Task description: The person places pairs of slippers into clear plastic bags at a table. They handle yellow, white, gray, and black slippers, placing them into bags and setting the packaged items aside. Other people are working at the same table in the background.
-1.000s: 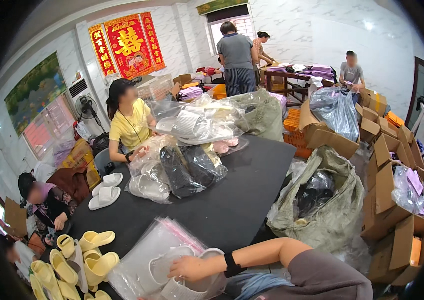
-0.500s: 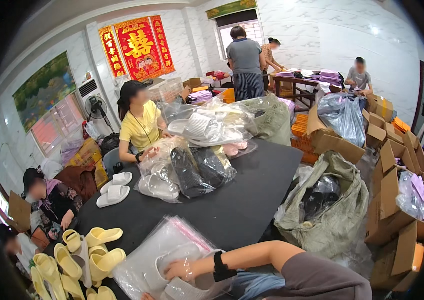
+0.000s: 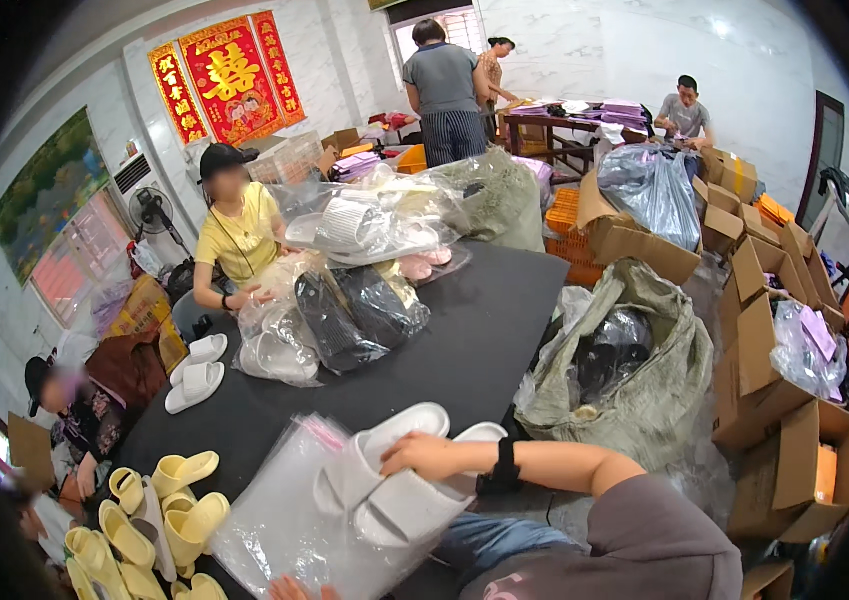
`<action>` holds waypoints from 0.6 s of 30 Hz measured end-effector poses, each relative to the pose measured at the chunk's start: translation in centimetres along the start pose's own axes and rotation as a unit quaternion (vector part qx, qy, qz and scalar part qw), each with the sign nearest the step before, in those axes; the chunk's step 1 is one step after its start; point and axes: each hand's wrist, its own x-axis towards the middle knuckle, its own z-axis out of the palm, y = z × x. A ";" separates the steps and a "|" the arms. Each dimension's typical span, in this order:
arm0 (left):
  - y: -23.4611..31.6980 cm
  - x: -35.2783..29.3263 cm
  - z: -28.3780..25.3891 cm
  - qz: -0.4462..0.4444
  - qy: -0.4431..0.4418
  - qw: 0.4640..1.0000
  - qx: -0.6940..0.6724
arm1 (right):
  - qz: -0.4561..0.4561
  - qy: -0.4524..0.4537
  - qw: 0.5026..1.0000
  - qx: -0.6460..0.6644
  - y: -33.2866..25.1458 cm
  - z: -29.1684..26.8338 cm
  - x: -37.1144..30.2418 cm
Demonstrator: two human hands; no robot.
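Observation:
A pair of light grey slippers (image 3: 414, 505) is at the front of the black table, over a stack of clear plastic bags (image 3: 279, 510). My right hand (image 3: 424, 456), with a black band at the wrist, is closed on the slippers from above; its fingertips are partly hidden between them. At the lower edge, my left hand (image 3: 301, 588) lies on the near side of the bags, fingers stretched out and apart. Yellow slippers (image 3: 194, 522) stand in a cluster just left of the bags.
Bagged slippers (image 3: 359, 310) are heaped across the black table (image 3: 474, 360), before a person in yellow (image 3: 241, 235). Two white slippers (image 3: 196, 385) lie at its left edge. A woven sack (image 3: 634, 400) and open cardboard boxes (image 3: 774, 340) crowd the right side. Other people work farther back.
My right hand and the grey slippers have moved up and to the right, so the slippers show more fully above the bags. More of my left hand's fingers show. The whole view has shifted.

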 end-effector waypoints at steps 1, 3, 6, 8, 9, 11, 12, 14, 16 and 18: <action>0.2 -0.1 0.1 -0.004 0.004 1.000 0.005 | -0.001 0.023 1.000 0.013 0.6 -0.9 -0.6; 0.7 0.2 0.2 -0.005 0.001 1.000 0.011 | 0.019 0.077 0.997 -0.025 3.2 -1.3 -1.9; -0.2 -0.3 0.7 -0.027 0.002 1.000 -0.006 | 0.098 0.196 0.974 -0.063 3.0 -4.0 -2.2; -2.0 -0.9 3.8 -0.043 0.044 0.997 -0.049 | 0.132 0.315 0.940 -0.004 1.2 -5.3 -2.1; -1.7 -0.2 4.4 -0.028 0.050 0.998 -0.036 | 0.094 0.413 0.905 -0.038 -0.5 -6.5 -2.9; 0.4 0.7 1.4 -0.032 0.007 0.999 -0.044 | 0.104 0.391 0.903 0.146 -4.2 -9.0 -2.5; 0.6 0.5 1.4 -0.037 0.014 0.998 -0.038 | 0.074 0.389 0.887 0.237 -6.4 -8.9 -1.8; 1.5 0.5 0.6 -0.052 0.037 0.997 -0.038 | 0.034 0.358 0.882 0.305 -8.9 -7.5 -0.6; 1.0 -0.3 1.0 -0.055 0.055 0.997 -0.030 | -0.071 0.284 0.940 0.177 -13.4 -6.3 1.3; 0.7 -1.1 1.8 -0.053 0.058 0.997 -0.006 | -0.129 0.172 0.949 0.232 -16.6 -3.2 2.6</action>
